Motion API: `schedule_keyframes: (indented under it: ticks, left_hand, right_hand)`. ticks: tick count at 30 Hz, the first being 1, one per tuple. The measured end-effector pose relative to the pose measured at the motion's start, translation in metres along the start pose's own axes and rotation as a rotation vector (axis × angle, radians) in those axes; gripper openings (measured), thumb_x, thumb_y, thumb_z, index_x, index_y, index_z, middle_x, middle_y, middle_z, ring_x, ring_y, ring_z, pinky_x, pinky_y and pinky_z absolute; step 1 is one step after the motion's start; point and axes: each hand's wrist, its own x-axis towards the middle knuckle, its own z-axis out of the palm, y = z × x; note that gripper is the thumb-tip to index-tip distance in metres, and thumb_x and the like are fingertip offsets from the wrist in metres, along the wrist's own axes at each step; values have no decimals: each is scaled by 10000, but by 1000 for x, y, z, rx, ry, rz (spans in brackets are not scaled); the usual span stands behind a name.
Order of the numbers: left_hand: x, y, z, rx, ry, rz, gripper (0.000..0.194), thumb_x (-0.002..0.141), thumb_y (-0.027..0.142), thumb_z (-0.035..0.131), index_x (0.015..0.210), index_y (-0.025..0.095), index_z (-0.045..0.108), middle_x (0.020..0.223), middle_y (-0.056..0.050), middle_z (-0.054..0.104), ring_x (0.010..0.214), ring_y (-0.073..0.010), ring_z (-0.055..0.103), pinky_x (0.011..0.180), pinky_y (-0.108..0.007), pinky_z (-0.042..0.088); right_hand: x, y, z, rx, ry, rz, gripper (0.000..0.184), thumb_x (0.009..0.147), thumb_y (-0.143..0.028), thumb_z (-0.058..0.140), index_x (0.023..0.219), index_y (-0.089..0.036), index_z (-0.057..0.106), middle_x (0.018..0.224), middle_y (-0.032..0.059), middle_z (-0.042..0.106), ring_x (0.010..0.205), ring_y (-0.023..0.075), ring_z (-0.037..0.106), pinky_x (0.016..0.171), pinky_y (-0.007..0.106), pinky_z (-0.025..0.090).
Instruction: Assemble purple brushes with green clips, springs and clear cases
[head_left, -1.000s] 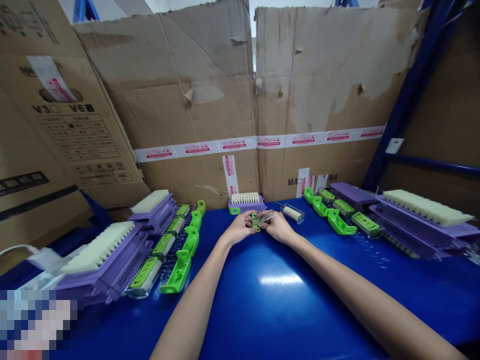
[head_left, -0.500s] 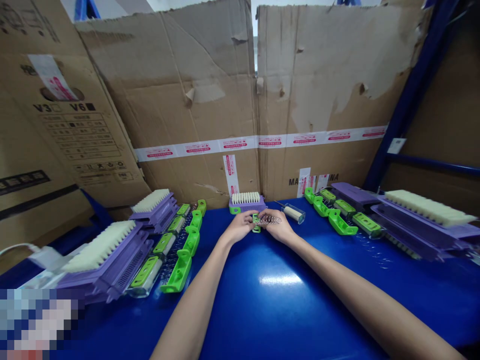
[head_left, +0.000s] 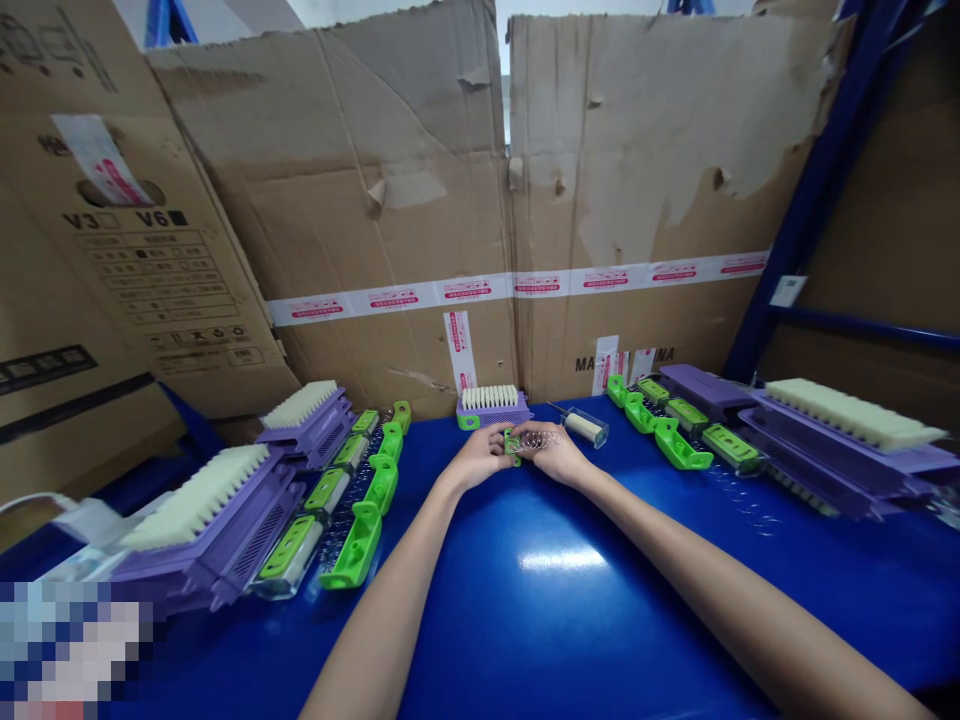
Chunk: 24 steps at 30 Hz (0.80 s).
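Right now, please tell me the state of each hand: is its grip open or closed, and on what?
Left hand: closed, holding the small green part.
Right hand: closed, apparently holding the coil spring.

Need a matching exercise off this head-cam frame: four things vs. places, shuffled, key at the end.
1. coiled metal wire spring
2. clear rectangular plastic case with cream core, no green cap visible
3. long white tape strip with red print
4. white plastic box with white cable

A. across the brown cardboard panels
B. far left
C. against the right hand
D. on the blue table, right of that hand

Pairs: 1-C, 2-D, 3-A, 4-B
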Motion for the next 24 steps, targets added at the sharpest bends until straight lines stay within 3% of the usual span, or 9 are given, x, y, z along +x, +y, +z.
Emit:
schedule_keyframes:
  ticks: [5, 8, 12, 15, 18, 24]
  left_hand:
    - [-2, 2, 1, 8, 2, 40, 626, 529, -14, 655, 1134, 108, 550, 870, -41, 665, 752, -129, 606, 691, -244, 471]
    - [-4, 1, 4, 43, 56, 111, 595, 545, -1, 659, 1119, 121, 559, 972, -62, 667, 841, -155, 619, 761, -270, 478]
    - [-5, -2, 7, 59, 78, 137, 675, 581, 52, 675, 1228, 96, 487, 913, -69, 668, 794, -151, 627, 733, -270, 483]
    - [-5, -2, 10, 83, 101, 165, 637, 589, 49, 669, 1204, 111, 515, 874, -52, 670, 749, -133, 620, 697, -246, 479]
    - [-6, 1, 12, 110, 115, 146, 576, 590, 30, 660, 1151, 112, 556, 871, -48, 677, 734, -127, 615, 692, -244, 480]
    - [-7, 3, 13, 179, 105, 74, 739, 520, 35, 725, 1227, 69, 512, 864, -57, 679, 742, -144, 603, 716, -269, 479]
  right_hand:
    - [-5, -10, -2, -61, -61, -15, 264, 719, -139, 581, 967, -153, 673, 753, 17, 684, 649, 142, 600, 630, 241, 452]
    - [-6, -14, -1, -142, -23, -80, 304, 734, -152, 591, 1027, -154, 671, 825, 41, 662, 679, 138, 580, 669, 259, 456]
    - [-5, -11, 1, -202, 35, -148, 273, 735, -120, 577, 980, -170, 687, 894, 56, 606, 689, 124, 551, 686, 267, 455]
    - [-6, -9, 0, -199, 28, -156, 276, 733, -104, 567, 972, -181, 681, 896, 50, 607, 686, 121, 550, 673, 259, 454]
    - [-6, -9, -3, -191, 26, -127, 252, 723, -92, 572, 933, -173, 688, 860, 51, 646, 741, 152, 581, 705, 272, 460]
    - [-6, -9, -5, -111, 18, -27, 181, 723, -109, 558, 849, -164, 676, 868, 49, 694, 765, 176, 626, 732, 292, 487]
